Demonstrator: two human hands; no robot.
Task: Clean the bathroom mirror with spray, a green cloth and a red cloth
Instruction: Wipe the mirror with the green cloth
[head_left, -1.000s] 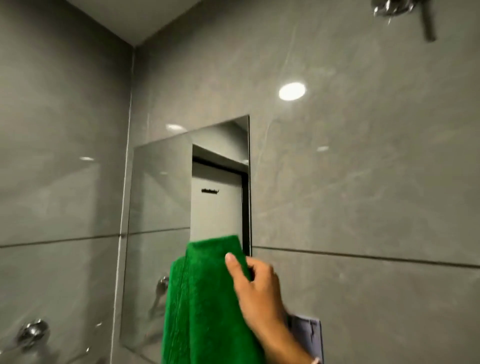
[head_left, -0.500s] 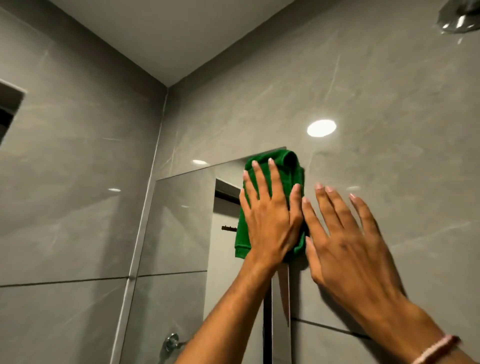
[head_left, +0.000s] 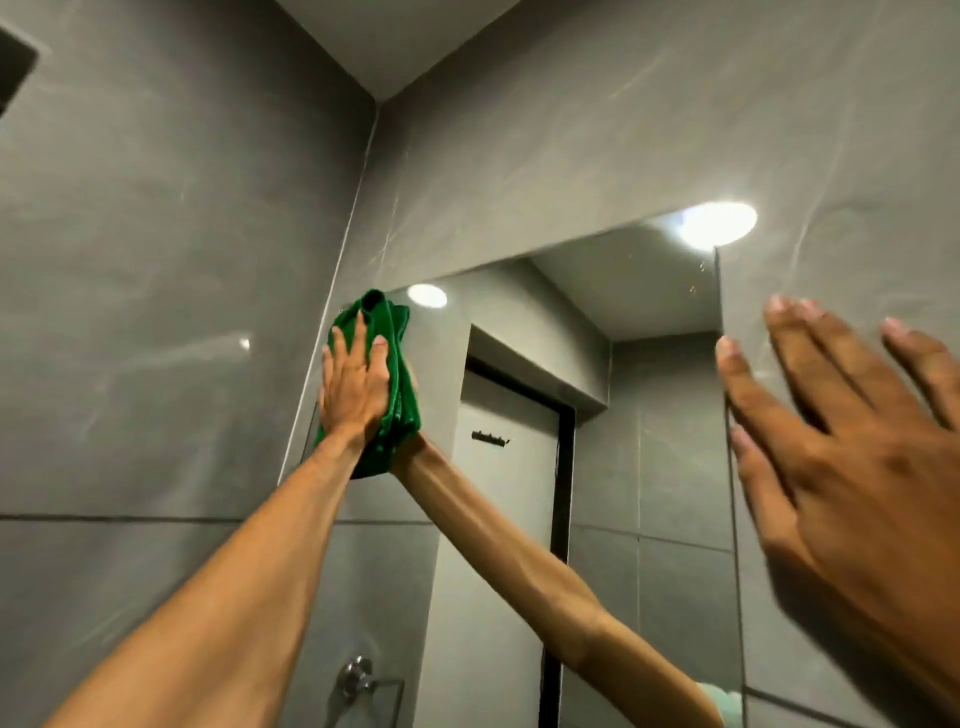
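The mirror (head_left: 597, 415) hangs on the back wall (head_left: 571, 130), next to the corner where the side wall (head_left: 156, 260) meets it. The cloth (head_left: 400, 384) sits at the top left corner of the mirror, between the glass and the left hand (head_left: 356, 389), which lies flat on it. The right hand (head_left: 852, 467) is far over on the other side, at the mirror's right edge and over the wall there. A tap (head_left: 356, 675) is low down, under the left arm. In the glass, a door (head_left: 498, 519) shows to the right of the cloth, with a hook rack (head_left: 489, 439) on it.
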